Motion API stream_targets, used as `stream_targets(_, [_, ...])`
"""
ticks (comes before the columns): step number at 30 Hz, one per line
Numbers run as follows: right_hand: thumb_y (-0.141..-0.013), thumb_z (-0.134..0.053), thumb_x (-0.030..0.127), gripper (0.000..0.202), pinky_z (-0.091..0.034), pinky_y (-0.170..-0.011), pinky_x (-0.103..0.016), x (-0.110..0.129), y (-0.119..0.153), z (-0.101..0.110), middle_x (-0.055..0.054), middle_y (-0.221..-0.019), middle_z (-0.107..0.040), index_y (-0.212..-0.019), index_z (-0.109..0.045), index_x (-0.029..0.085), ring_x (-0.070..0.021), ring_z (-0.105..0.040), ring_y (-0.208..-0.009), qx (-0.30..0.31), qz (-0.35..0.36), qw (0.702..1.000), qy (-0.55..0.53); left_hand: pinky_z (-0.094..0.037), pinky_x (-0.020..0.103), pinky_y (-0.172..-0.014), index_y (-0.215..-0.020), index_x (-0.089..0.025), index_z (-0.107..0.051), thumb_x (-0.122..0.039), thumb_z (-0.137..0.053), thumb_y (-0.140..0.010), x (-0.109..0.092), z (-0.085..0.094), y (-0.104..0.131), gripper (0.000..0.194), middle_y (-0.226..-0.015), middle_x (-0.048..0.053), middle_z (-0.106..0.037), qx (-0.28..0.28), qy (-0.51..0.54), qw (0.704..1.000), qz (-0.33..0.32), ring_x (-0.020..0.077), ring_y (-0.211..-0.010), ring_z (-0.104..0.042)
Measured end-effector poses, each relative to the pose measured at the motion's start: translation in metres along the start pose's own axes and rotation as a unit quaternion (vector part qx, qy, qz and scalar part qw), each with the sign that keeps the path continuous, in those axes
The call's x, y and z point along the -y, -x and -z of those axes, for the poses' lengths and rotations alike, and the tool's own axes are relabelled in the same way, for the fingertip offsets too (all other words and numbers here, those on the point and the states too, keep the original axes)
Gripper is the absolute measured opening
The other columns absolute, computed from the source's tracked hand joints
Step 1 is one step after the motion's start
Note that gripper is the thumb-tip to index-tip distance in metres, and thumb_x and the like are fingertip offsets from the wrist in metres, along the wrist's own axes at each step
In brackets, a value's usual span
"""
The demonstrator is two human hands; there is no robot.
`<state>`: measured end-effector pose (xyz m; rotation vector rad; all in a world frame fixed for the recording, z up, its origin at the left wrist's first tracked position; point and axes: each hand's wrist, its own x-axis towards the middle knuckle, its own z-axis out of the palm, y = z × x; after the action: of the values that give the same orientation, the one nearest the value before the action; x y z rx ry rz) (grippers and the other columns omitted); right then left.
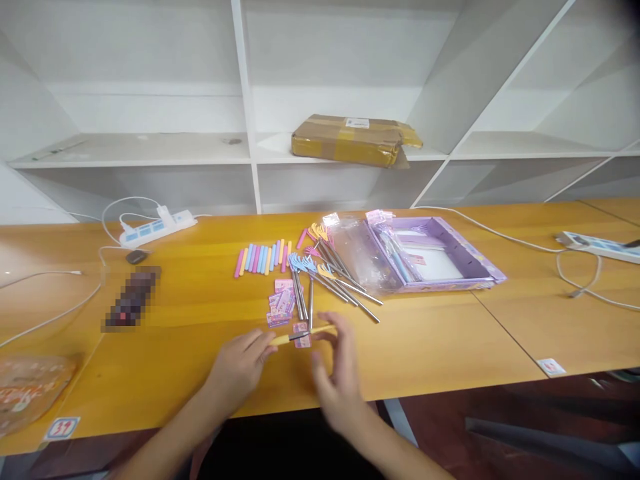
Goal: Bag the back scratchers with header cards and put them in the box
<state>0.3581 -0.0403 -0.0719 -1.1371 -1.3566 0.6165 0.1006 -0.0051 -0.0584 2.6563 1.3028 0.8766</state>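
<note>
My left hand [242, 365] is closed round the yellow grip of a short back scratcher [300, 336], held level above the table's front part. Its yellow head end points right, to my right hand [340, 380]. That hand is open, with the thumb apart and the fingers curved about the head end; whether they touch it I cannot tell. A small pink card [302, 327] lies just under the tool. Behind it are several metal rods with blue, yellow and pink claw heads [303, 263]. A pile of pink and purple cards [281, 303] lies to their left.
Coloured grip tubes [263, 259] lie in a row. A purple box [480, 267] with wrapped items stands at right beside clear plastic packaging [357, 250]. Power strips [160, 228] and cables lie at both sides. A taped carton [350, 139] sits on the shelf.
</note>
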Motion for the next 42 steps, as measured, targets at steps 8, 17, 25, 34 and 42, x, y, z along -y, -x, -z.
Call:
stream_targets(8, [-0.112,-0.047,0.044,0.039,-0.052,-0.110,-0.047,0.016,-0.119,0.049,-0.013,-0.145,-0.065,-0.145,-0.057,0.026,-0.0289,-0.063,-0.130,0.178,0.046,0.970,0.159,-0.044,0.032,-0.067,-0.104,-0.025,-0.064,-0.049,-0.038,-0.113,0.016,0.035,-0.053,0.037,-0.086,0.002,-0.073,0.144,0.091,0.971,0.166,0.0210,-0.074,-0.068])
stream_targets(17, [-0.105,-0.056,0.038,0.042,-0.046,-0.102,-0.044,-0.084,-0.216,0.082,-0.028,-0.130,-0.065,-0.132,-0.060,0.005,-0.0365,-0.061,-0.121,0.082,-0.044,0.813,0.575,-0.046,0.031,-0.072,-0.111,-0.023,-0.053,-0.050,-0.035,-0.113,0.029,-0.027,-0.083,0.032,-0.084,-0.002,-0.067,0.125,0.278,0.927,0.217,0.0171,-0.068,-0.062])
stream_targets(25, [-0.105,-0.053,0.045,0.043,-0.047,-0.097,-0.044,-0.123,-0.207,0.087,-0.026,-0.121,-0.065,-0.126,-0.060,0.008,-0.0373,-0.063,-0.118,0.089,-0.044,0.788,0.607,-0.051,0.037,-0.086,-0.147,-0.022,-0.039,-0.044,-0.032,-0.114,0.040,-0.044,-0.061,0.040,-0.096,0.002,-0.067,0.073,0.290,0.928,0.222,0.0213,-0.090,-0.067])
stream_targets(34, [-0.104,-0.045,0.028,0.039,-0.050,-0.091,-0.041,-0.110,-0.208,0.087,-0.022,-0.127,-0.070,-0.133,-0.064,0.012,-0.0316,-0.068,-0.106,0.031,-0.045,0.843,0.535,-0.050,0.038,-0.092,-0.156,-0.023,-0.034,-0.043,-0.032,-0.116,0.041,-0.043,-0.057,0.044,-0.100,0.002,-0.067,0.058,0.282,0.936,0.203,0.0206,-0.095,-0.066])
stream_targets(42, [-0.105,-0.054,0.050,0.030,-0.049,-0.068,-0.033,-0.089,-0.201,0.069,-0.002,-0.087,-0.067,-0.114,-0.061,0.023,-0.0179,-0.059,-0.068,-0.027,-0.024,0.981,0.189,-0.051,0.035,-0.092,-0.119,-0.023,-0.066,-0.036,-0.033,-0.115,0.039,-0.035,-0.062,0.035,-0.107,0.006,-0.065,0.071,0.270,0.950,0.139,0.0218,-0.100,-0.063])
